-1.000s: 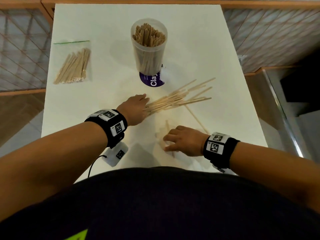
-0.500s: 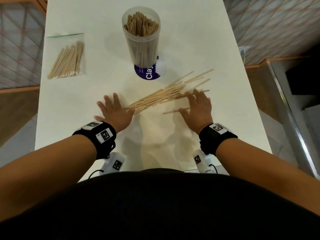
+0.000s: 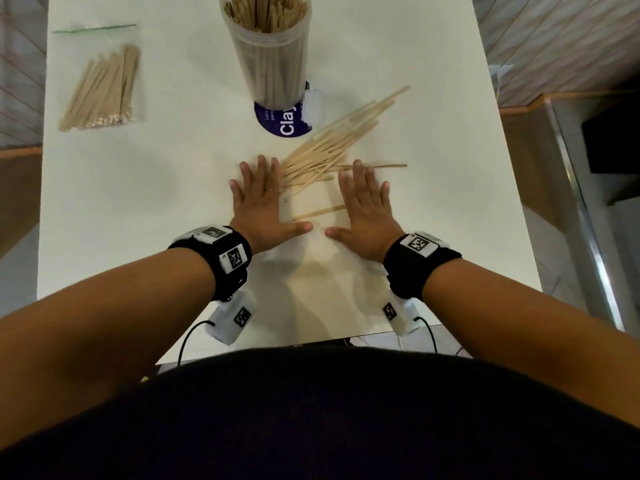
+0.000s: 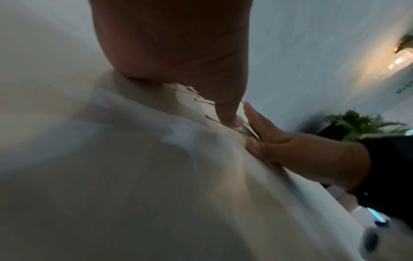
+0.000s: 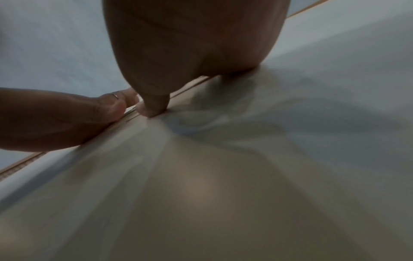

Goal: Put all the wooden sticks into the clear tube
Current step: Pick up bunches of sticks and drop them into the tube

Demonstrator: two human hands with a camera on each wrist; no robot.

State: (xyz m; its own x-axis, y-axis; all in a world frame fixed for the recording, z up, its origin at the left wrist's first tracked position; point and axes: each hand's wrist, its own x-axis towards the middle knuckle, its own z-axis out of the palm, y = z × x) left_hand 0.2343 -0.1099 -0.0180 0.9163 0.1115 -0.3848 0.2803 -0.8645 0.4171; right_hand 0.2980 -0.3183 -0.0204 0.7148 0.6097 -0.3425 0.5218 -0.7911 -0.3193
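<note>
Both hands, left hand and right hand, lie flat on desk, grip wide, holding nothing. Loose sticks between, clear tube beyond. I'd rake them parallel before lifting.

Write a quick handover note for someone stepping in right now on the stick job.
Left hand: flat on the table, fingers straight, holding nothing, its fingertips at the near end of the loose sticks.
Right hand: flat too, holding nothing, fingertips on the pile's near edge.
One stray stick lies between the hands.
Tube: upright at the far side, already well filled with sticks.
Bag of sticks at far left, not yet emptied.
Left to do: gather the pile and the stray stick, load them, then the bagged ones.
</note>
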